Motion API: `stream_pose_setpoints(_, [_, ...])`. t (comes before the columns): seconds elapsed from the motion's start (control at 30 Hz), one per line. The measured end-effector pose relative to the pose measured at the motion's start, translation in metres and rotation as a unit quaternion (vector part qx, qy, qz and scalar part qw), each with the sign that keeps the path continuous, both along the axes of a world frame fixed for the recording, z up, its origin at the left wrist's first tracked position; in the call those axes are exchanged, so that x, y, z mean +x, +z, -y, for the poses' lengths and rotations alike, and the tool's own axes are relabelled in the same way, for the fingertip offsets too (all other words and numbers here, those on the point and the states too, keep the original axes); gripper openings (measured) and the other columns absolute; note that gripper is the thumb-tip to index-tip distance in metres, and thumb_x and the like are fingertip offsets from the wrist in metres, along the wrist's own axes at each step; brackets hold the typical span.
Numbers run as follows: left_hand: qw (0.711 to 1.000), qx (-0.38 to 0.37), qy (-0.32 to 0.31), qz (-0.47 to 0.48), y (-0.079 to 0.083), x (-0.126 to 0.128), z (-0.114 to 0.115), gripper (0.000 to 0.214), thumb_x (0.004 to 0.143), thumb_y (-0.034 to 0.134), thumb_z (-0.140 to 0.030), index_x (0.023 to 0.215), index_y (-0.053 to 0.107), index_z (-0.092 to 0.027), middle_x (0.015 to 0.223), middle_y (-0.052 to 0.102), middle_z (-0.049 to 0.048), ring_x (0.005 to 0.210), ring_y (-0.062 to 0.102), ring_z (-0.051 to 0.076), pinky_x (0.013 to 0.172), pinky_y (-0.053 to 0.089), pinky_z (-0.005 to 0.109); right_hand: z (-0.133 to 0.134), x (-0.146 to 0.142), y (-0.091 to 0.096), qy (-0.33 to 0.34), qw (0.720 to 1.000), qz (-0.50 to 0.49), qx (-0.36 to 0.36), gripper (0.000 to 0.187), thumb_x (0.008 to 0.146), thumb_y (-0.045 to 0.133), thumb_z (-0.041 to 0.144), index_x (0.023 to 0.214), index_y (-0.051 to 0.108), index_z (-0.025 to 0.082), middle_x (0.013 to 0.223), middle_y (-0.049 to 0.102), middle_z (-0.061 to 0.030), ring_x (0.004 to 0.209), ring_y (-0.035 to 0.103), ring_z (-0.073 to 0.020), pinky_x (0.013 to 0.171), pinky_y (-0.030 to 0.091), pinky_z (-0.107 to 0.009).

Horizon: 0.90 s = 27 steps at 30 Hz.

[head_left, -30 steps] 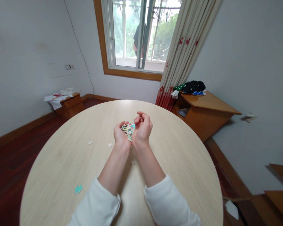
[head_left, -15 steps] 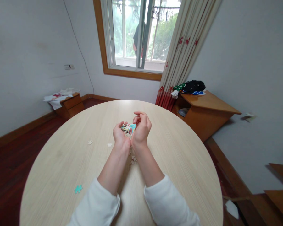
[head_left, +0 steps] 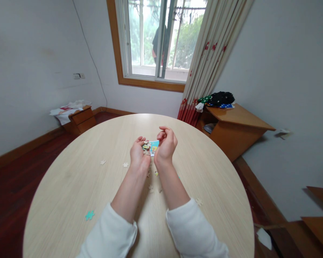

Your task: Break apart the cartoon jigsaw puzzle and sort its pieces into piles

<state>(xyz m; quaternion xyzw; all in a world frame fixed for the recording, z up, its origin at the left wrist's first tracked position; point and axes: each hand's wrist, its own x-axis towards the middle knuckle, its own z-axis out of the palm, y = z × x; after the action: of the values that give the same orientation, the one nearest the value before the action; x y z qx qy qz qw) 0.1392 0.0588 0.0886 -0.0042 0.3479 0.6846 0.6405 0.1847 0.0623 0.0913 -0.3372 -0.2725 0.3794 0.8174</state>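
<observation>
My left hand (head_left: 137, 154) is cupped around a small heap of jigsaw puzzle pieces (head_left: 146, 147), some printed and some showing a pale back. My right hand (head_left: 167, 147) is beside it with curled fingers, its palm turned toward the left; nothing shows in it. Between the hands lies a small blue picture card (head_left: 154, 146) with a yellow figure, partly covered by them. Under and between my forearms are several loose pieces, among them a yellowish piece (head_left: 156, 173) and a pale piece (head_left: 150, 188).
The round wooden table (head_left: 64, 172) carries scattered pieces: a turquoise piece (head_left: 89, 215), two pale pieces (head_left: 125, 165) at left, and a pale piece (head_left: 199, 202) by my right sleeve. Beyond stand a cabinet (head_left: 239, 114) with cloths and a low drawer unit (head_left: 83, 116).
My hands have parted, the right one shifting right, which uncovers more of the card. More loose pieces now show on the table between my forearms and by the right sleeve.
</observation>
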Motion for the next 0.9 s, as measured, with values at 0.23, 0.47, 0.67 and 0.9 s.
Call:
stream_pose_setpoints(0.23, [0.999, 0.033, -0.001, -0.042, -0.005, 0.000, -0.002, 0.035, 0.061, 0.042, 0.014, 0.074, 0.047, -0.018, 0.075, 0.050, -0.0018, 0.056, 0.051, 0.006, 0.057, 0.045, 0.015, 0.000, 0.000, 0.000, 0.009, 1.000, -0.018, 0.001, 0.016, 0.071, 0.043, 0.027, 0.065, 0.056, 0.018, 0.050, 0.040, 0.0072, 0.050, 0.037, -0.0082, 0.051, 0.031, -0.022])
stream_pose_setpoints(0.47, [0.999, 0.023, -0.007, -0.028, -0.004, -0.002, -0.001, 0.031, 0.068, 0.040, 0.013, 0.074, 0.046, -0.017, 0.075, 0.051, -0.0013, 0.055, 0.050, 0.006, 0.054, 0.042, 0.015, 0.001, 0.001, 0.003, 0.016, 0.999, -0.029, 0.008, 0.016, 0.072, 0.044, 0.026, 0.066, 0.056, 0.018, 0.049, 0.040, 0.0076, 0.049, 0.037, -0.0078, 0.051, 0.030, -0.022])
stream_pose_setpoints(0.67, [1.000, 0.018, 0.011, -0.021, -0.006, -0.004, -0.004, 0.030, 0.071, 0.040, 0.012, 0.074, 0.047, -0.017, 0.073, 0.050, -0.0015, 0.055, 0.050, 0.005, 0.054, 0.043, 0.014, 0.007, 0.005, 0.013, 0.009, 0.999, -0.032, 0.021, 0.017, 0.075, 0.043, 0.026, 0.068, 0.056, 0.018, 0.049, 0.038, 0.0082, 0.049, 0.037, -0.0076, 0.052, 0.031, -0.022])
stream_pose_setpoints(0.9, [0.998, 0.005, 0.024, -0.050, -0.008, -0.007, -0.007, 0.031, 0.066, 0.042, 0.012, 0.074, 0.048, -0.017, 0.077, 0.051, -0.0012, 0.057, 0.051, 0.006, 0.055, 0.042, 0.016, 0.017, 0.031, 0.021, -0.004, 0.998, 0.031, 0.053, 0.019, 0.077, 0.042, 0.026, 0.068, 0.058, 0.019, 0.052, 0.042, 0.0064, 0.052, 0.041, -0.0087, 0.055, 0.034, -0.023])
